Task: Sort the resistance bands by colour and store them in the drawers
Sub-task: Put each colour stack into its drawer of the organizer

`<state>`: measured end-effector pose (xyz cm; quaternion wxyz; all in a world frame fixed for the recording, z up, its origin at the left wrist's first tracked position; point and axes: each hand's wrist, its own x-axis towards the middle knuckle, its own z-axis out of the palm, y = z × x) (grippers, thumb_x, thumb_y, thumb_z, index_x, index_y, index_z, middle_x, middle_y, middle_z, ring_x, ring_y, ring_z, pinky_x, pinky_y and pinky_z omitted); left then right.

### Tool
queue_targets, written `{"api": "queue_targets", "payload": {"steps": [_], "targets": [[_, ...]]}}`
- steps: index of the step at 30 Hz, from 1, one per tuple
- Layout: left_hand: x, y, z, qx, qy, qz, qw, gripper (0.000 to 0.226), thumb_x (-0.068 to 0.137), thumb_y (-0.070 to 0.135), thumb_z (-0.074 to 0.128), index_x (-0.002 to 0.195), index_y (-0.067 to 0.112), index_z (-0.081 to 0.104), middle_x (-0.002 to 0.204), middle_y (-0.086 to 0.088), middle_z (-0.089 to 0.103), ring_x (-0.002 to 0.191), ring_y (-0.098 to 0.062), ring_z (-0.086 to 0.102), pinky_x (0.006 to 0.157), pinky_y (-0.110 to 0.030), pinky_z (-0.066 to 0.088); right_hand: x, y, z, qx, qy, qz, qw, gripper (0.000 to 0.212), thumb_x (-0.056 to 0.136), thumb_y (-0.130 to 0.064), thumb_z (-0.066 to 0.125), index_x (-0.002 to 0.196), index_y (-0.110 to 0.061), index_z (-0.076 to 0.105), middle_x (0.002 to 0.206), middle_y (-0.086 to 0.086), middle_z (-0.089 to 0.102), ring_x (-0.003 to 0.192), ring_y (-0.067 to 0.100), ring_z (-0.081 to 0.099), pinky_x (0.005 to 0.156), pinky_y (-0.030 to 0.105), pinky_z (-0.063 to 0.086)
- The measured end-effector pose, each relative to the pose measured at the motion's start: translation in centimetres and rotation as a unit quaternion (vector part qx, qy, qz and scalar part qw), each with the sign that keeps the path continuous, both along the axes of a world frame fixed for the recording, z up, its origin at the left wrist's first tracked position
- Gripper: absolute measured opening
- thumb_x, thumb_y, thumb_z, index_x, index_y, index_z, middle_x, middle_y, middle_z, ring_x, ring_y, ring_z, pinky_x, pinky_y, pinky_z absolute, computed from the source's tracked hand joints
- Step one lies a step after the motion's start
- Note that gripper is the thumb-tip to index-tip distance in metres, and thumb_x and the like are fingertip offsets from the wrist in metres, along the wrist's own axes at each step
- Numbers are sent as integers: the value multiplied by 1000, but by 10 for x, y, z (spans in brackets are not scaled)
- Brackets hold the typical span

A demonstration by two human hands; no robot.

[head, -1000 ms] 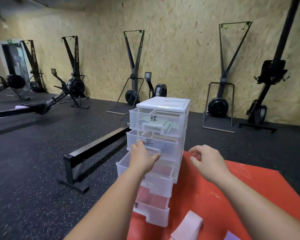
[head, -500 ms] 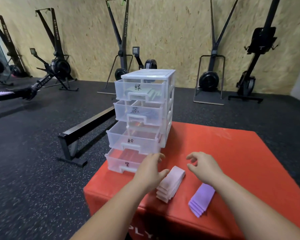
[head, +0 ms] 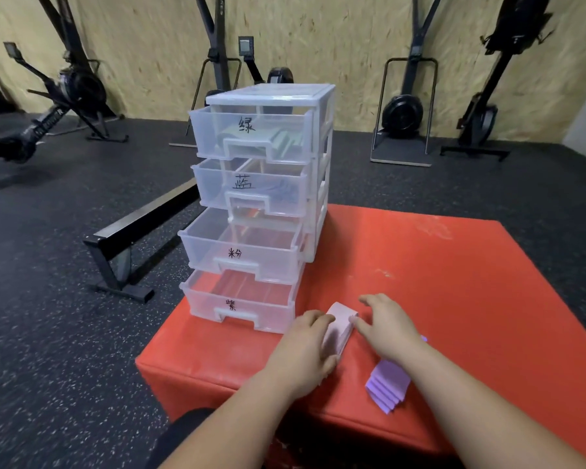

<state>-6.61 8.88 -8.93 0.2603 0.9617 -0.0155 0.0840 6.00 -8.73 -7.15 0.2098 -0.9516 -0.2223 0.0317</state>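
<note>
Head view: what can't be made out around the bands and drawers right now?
All in the head view.
Pink bands: count unclear; the left hand covers the stack's near end and hides whether its fingers grip.
Purple bands: partly under the right forearm.
Top drawer: band count blurred by frosted plastic.

Pink bands (head: 339, 324) half covered by left hand (head: 305, 346); its fingers' (head: 315, 317) hold unclear. Purple bands (head: 386, 389) partly under right forearm (head: 471, 404). Table (head: 454, 265) cut by lower edge.
</note>
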Motion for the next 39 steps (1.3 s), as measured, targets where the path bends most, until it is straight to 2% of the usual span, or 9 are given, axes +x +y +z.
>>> {"api": "queue_targets", "payload": {"steps": [4, 11, 14, 18, 22, 25, 30, 35, 39], "targets": [[4, 0, -12, -22, 20, 2, 1000, 48, 87, 38, 73, 129, 21, 59, 140, -1, 47, 129, -24, 50, 113, -36, 42, 5, 6, -11, 2, 29, -3, 1000, 61, 94, -56, 65, 142, -20, 59, 131, 4, 61, 125, 28, 56, 103, 40, 46], [10, 0, -11, -91, -5, 49, 995, 38, 97, 29, 63, 131, 15, 67, 128, 4, 55, 112, -14, 63, 102, -24, 47, 4, 9, -22, -6, 50, -21, 999, 57, 88, -59, 71, 137, -29, 63, 134, -3, 55, 127, 26, 48, 106, 44, 45], [12, 1, -12, -95, 0, 63, 993, 28, 96, 15, 61, 122, 16, 71, 121, 3, 56, 102, -17, 66, 96, -32, 52, 5, 10, -21, 1, 64, -25, 998, 54, 86, -57, 74, 132, -31, 64, 130, -4, 56, 124, 26, 49, 105, 44, 45], [12, 0, -13, -87, 8, 67, 994, 20, 92, 12, 61, 108, 15, 71, 113, 3, 54, 95, -20, 64, 89, -38, 53, 7, 13, -19, 25, 79, -31, 996, 43, 80, -50, 81, 118, -35, 65, 114, -6, 62, 114, 24, 54, 97, 41, 48], [12, 1, -15, -101, 12, 71, 992, 24, 90, 14, 64, 113, 18, 70, 113, 5, 54, 95, -17, 63, 91, -35, 52, 2, 17, -11, 72, 99, -27, 992, 34, 78, -34, 85, 101, -35, 59, 96, -10, 67, 93, 18, 62, 78, 33, 47], [9, 3, -11, -115, 2, 68, 991, 41, 91, 18, 68, 131, 22, 64, 122, 6, 55, 105, -15, 63, 96, -29, 49, -4, 18, -4, 107, 105, -21, 988, 30, 74, -21, 82, 92, -32, 61, 84, -8, 70, 81, 15, 66, 74, 35, 54], [-2, 2, -3, -169, -54, 72, 982, 46, 96, 32, 62, 141, 31, 51, 133, 15, 55, 121, -4, 58, 105, -34, 50, -19, 19, 18, 193, 99, 8, 976, 32, 78, -9, 75, 90, -35, 60, 85, -10, 71, 72, -2, 65, 65, 19, 49], [-11, 5, 24, -255, -101, 79, 958, 26, 98, 43, 66, 120, 37, 53, 118, 18, 65, 116, -4, 63, 102, -36, 52, -35, 14, 50, 298, 127, 52, 945, 33, 78, -1, 70, 94, -29, 64, 90, 3, 73, 82, 20, 72, 79, 49, 58], [-12, 10, 53, -326, -109, 72, 936, 22, 92, 26, 76, 97, 31, 55, 92, 9, 68, 87, -11, 68, 83, -39, 58, -45, 12, 74, 352, 151, 77, 920, 31, 84, 7, 68, 100, -19, 67, 98, 11, 74, 85, 14, 69, 80, 38, 57]]}}
